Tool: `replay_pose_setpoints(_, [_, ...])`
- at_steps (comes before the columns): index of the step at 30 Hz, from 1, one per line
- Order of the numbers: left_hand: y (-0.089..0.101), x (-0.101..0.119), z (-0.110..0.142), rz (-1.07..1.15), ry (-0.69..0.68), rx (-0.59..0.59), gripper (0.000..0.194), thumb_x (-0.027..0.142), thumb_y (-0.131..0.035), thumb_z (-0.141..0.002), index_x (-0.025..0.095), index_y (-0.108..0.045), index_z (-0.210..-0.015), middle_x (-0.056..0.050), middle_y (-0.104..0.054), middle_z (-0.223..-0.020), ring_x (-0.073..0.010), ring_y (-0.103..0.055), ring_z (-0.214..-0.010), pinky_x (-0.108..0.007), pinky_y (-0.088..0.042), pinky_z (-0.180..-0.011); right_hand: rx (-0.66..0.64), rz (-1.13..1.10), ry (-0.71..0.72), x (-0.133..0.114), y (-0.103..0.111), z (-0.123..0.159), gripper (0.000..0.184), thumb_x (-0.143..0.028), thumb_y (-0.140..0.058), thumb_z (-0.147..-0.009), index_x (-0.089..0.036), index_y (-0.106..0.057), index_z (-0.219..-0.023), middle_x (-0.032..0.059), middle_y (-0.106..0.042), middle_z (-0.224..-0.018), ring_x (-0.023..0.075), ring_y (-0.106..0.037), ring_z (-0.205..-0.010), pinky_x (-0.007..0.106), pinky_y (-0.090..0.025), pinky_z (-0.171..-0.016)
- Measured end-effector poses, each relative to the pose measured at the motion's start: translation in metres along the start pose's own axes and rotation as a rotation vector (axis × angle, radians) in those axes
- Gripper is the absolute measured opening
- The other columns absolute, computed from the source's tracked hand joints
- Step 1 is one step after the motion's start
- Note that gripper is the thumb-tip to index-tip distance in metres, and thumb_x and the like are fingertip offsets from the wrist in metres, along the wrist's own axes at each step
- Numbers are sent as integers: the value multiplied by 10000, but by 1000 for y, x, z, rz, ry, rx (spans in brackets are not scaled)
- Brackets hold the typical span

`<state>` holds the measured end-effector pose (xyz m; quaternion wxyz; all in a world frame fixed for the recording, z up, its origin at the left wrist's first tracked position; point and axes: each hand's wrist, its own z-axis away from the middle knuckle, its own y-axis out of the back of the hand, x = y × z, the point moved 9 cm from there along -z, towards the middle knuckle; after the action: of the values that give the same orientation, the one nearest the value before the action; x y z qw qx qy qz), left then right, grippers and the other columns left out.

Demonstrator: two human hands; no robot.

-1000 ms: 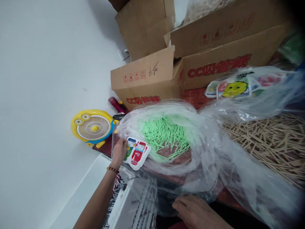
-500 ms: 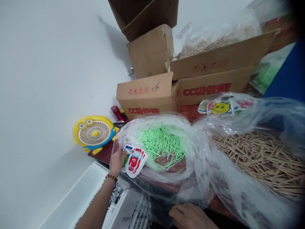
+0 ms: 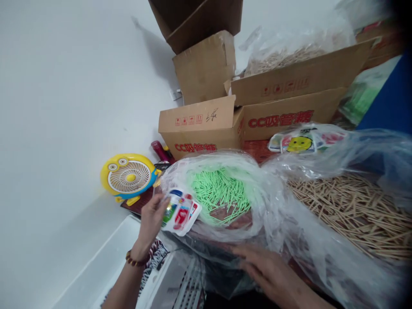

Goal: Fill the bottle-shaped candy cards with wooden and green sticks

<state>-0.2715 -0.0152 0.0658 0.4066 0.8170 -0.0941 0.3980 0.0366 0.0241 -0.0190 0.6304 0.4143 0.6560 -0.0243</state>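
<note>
My left hand (image 3: 151,219), with a beaded bracelet at the wrist, has its fingers closed on the left edge of white-bordered picture cards (image 3: 184,216). One card has a red bottle-like print, another a green one; motion blurs them. They are at the left rim of an open clear plastic bag (image 3: 262,201) holding many thin green sticks (image 3: 222,193). My right hand (image 3: 262,268) is slightly blurred, low in front of the bag near the table's edge. Its fingers are stretched out and nothing shows in them.
A yellow-and-blue fan (image 3: 131,178) stands at the left. Cardboard boxes (image 3: 199,133) line the back. Beige sticks (image 3: 350,214) lie in plastic at the right, below more picture cards (image 3: 299,143). A white bin (image 3: 96,257) and a white slotted container (image 3: 183,283) are below.
My left hand has drawn back a little toward me and left, and the cards have shifted in its grip. My right hand has moved up and right, its fingers now stretched out.
</note>
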Motion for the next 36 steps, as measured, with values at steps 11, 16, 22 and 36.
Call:
replay_pose_setpoints(11, [-139, 40, 104, 513, 279, -657, 245, 385, -664, -789, 156, -582, -762, 16, -568, -677, -119, -492, -620, -214, -388, -568, 177, -421, -278, 29, 19, -54, 116, -252, -605, -799, -172, -577, -719, -29, -578, -651, 107, -522, -608, 215, -382, -564])
replay_pose_setpoints(16, [-143, 18, 122, 441, 293, -625, 280, 401, -608, -828, 154, -569, -702, 27, -516, -628, -111, -444, -588, -211, -353, -544, 51, -245, -266, 35, 4, -46, 105, -218, -580, -811, -168, -624, -730, -13, -611, -684, 122, -537, -647, 220, -358, -583])
replay_pose_setpoints(22, [-142, 9, 131, 473, 308, -600, 290, 406, -600, -835, 160, -540, -694, 36, -498, -623, -108, -433, -592, -207, -349, -548, 24, -38, -158, 23, 1, -52, 176, -241, -570, -853, -170, -573, -692, -20, -578, -684, 116, -520, -652, 217, -333, -598])
replay_pose_setpoints(36, [-136, 11, 133, 389, 210, -530, 328, 363, -579, -839, 160, -506, -591, 40, -464, -593, -109, -403, -586, -205, -329, -546, -149, 106, -67, 21, -13, -56, 293, -315, -506, -921, -169, -509, -668, -38, -499, -647, 90, -438, -592, 218, -278, -565])
